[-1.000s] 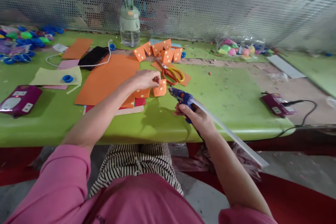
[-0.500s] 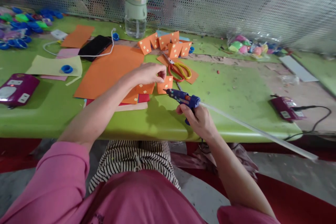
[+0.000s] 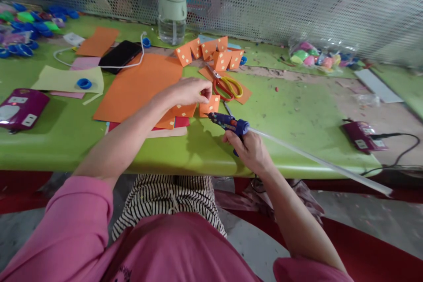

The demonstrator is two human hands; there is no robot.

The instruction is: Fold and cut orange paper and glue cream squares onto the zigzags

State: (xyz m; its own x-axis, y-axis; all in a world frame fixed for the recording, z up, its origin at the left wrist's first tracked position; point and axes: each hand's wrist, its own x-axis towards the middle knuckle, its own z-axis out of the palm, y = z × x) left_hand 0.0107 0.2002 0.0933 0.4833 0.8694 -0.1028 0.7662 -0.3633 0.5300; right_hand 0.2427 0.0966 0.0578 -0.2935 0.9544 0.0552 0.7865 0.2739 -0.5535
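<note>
My right hand (image 3: 254,152) is wrapped around the grip of a blue hot glue gun (image 3: 228,122). A long translucent glue stick (image 3: 317,157) juts from its back end toward the right. The nozzle points left, at the lower edge of a small orange card (image 3: 209,105) with pale yellow squares. Over that card's top edge is my left hand (image 3: 193,90), its fingers curled in a pinch; whatever lies between the fingertips is hidden. Partly beneath my left wrist lies another dotted orange piece (image 3: 185,111). Scissors (image 3: 228,87) with red and yellow handles rest just behind.
Folded dotted orange cards (image 3: 223,59) stand farther back, near a green water bottle (image 3: 172,11). A large orange sheet (image 3: 142,83) and a black phone (image 3: 120,56) lie left. Purple power boxes (image 3: 24,109) sit on both sides. A bag of colourful pieces (image 3: 317,57) lies back right.
The glue gun's nozzle has shifted slightly left along the lower part of the small card. My left hand keeps its pinch there. The view has tilted a little.
</note>
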